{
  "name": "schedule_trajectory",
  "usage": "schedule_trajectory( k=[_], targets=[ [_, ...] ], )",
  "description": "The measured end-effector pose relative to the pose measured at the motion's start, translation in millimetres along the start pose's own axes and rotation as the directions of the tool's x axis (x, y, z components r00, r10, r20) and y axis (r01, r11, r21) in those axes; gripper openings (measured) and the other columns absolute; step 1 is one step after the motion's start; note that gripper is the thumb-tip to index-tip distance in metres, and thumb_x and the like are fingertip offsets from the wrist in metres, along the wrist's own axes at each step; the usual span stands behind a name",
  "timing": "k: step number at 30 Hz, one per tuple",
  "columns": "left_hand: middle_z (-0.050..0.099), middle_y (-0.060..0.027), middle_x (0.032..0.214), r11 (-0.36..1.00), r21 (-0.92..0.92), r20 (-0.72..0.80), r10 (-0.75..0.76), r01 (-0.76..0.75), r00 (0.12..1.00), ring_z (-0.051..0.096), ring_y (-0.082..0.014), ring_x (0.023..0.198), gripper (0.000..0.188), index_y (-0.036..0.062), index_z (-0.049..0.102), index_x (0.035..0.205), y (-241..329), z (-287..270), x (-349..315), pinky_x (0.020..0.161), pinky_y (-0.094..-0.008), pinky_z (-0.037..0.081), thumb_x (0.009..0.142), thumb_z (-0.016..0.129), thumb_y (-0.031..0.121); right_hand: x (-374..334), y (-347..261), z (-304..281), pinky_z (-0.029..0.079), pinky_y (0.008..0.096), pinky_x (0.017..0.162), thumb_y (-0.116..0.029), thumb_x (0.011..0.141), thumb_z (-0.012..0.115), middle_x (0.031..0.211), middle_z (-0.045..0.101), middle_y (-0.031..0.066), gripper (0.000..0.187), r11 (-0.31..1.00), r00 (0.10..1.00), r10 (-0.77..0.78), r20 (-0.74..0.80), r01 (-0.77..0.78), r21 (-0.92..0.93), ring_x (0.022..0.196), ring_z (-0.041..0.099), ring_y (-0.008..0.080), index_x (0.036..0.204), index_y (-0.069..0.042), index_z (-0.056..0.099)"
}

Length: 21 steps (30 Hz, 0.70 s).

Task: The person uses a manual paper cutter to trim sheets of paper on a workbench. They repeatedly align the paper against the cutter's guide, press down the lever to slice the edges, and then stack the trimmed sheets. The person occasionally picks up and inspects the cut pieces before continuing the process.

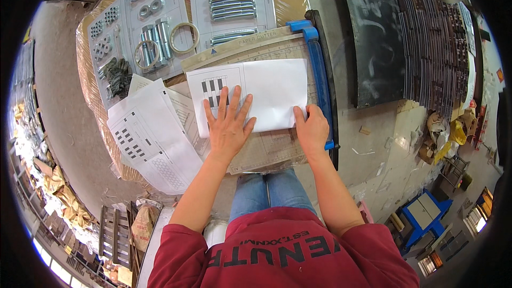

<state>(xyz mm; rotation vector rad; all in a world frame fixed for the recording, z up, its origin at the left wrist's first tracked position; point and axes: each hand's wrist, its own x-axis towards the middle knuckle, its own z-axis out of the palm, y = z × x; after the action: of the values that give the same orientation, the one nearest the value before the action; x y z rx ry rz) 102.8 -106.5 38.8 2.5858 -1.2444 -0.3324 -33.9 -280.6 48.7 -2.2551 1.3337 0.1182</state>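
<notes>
A white printed sheet (pixel 274 82) with a black-and-white block pattern on its left part lies across a paper cutter (pixel 266 154). My left hand (pixel 229 122) rests flat on the sheet, fingers spread over the printed pattern. At the sheet's lower right corner, my right hand (pixel 313 130) is closed on the paper's edge, thumb on the near side; some fingertips are hidden. Just right of that hand runs the cutter's blue arm (pixel 318 74). More printed sheets (pixel 154 138) overlap to the left, partly under the cutter's left side.
Behind the cutter lie large printed boards (pixel 184 0) picturing bolts and nuts. Two tape rings (pixel 184 38) and dark gloves (pixel 117 76) sit on them. To the right stands a stack of dark panels (pixel 432 42). A wooden pallet (pixel 113 234) is at lower left.
</notes>
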Motion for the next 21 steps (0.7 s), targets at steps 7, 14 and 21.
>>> schedule_trajectory(
  k=[7,14,21],
  targets=[
    [0.031,-0.0029,0.158,1.0,-0.01,-0.011,0.005,-0.005,1.0,0.023,-0.0285,0.147,0.058,0.0269,0.048,0.144,-0.4,-0.2,0.8,0.116,-0.0636,0.009,0.089,0.064,0.039,0.3,1.7,2.3,0.048,0.0487,0.071,-0.033,0.09,0.067,0.095,0.066,0.0168,0.032,0.999,0.998,-0.036,-0.05,0.036,-0.012,0.079,0.062,0.0413,0.093,-0.002,0.062],
    [0.031,-0.003,0.157,1.0,-0.01,-0.019,0.008,-0.008,1.0,0.023,-0.0286,0.147,0.059,0.0271,0.047,0.144,-1.7,3.3,0.0,0.116,-0.0642,0.009,0.089,0.064,0.039,0.4,-4.6,-2.3,0.048,0.0494,0.071,-0.033,0.09,0.067,0.093,0.066,0.0175,0.031,1.0,1.0,-0.006,-0.024,0.006,0.004,0.079,0.062,0.0417,0.091,-0.001,0.062],
    [0.031,-0.0031,0.157,1.0,0.009,-0.027,0.013,-0.013,1.0,0.023,-0.0287,0.147,0.06,0.0277,0.046,0.145,-1.8,6.2,-0.7,0.116,-0.0641,0.009,0.089,0.064,0.039,0.9,-2.3,-1.6,0.048,0.0494,0.071,-0.033,0.09,0.067,0.093,0.066,0.0177,0.031,1.0,0.999,-0.019,-0.028,0.019,-0.002,0.08,0.063,0.0416,0.09,-0.002,0.062]
  ],
)
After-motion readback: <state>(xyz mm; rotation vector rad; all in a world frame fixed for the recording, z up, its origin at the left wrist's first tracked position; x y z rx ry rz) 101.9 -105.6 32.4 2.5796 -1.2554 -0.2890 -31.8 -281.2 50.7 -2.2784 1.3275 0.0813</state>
